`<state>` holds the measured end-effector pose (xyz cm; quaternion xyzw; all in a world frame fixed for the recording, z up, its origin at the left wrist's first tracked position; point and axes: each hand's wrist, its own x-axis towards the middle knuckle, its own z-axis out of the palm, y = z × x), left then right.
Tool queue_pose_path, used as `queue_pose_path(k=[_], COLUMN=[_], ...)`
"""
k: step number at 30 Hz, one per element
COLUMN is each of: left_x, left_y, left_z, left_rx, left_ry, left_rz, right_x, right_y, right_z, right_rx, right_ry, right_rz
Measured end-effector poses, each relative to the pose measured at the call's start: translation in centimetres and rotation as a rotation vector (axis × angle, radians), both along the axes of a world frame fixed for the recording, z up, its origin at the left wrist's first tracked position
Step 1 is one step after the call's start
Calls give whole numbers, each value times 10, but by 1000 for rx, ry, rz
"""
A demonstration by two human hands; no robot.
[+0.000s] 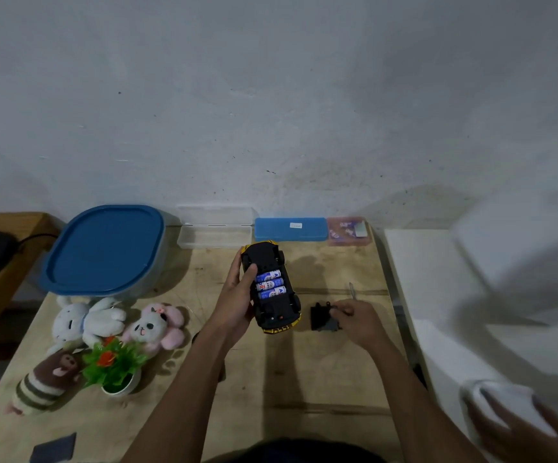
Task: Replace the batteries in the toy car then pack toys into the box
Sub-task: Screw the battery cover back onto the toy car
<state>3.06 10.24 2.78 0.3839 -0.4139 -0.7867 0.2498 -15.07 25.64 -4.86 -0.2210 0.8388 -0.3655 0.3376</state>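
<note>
1. Toy car is upside down above the table, gripped in the left hand. The fingers wrap its left flank and the thumb lies over the chassis beside the open compartment.
2. Three batteries sit in that compartment, side by side and crosswise to the car.
3. The car's long axis runs away from me, with the far end leaning a little to the left.
4. The battery cover lies flat on the table just right of the car's near end. The right hand is on it, fingers curled and, as far as I can tell, pinching its far right corner.
5. I judge the next move belongs to the right hand, which is already at the cover. It has to lift the cover and carry it left and slightly away, onto the compartment.
6. A screwdriver lies just beyond the right hand, pointing away from me.
7. The batteries carry blue-and-white labels, but the print is too blurred for me to read. The blue case at the wall has a small white sticker, also illegible.
8. The blue-lidded box stands far left with its lid on. The plush toys lie in front of it, nearer the left hand.
</note>
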Motion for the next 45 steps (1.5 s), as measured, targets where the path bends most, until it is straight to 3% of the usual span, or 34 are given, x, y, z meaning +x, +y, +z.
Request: queue_pose_path(k=[7, 12, 19, 35, 45], left_x=[4, 1, 2, 3, 5], left_y=[-5, -4, -3, -6, -7], left_z=[2, 5, 9, 4, 3], left_rx=[-3, 3, -14, -33, -16], left_ry=[-8, -42, -41, -57, -61], left_rz=[-10, -70, -145, -201, -262], right_x=[-5, 15, 34, 34, 34], right_y=[-5, -27, -44, -46, -38], right_z=[65, 108, 116, 112, 108], right_rx=[-337, -475, -416, -345, -411], right_ry=[-339, -376, -266, -141, -256], right_rz=[-96, 77, 227, 274, 266])
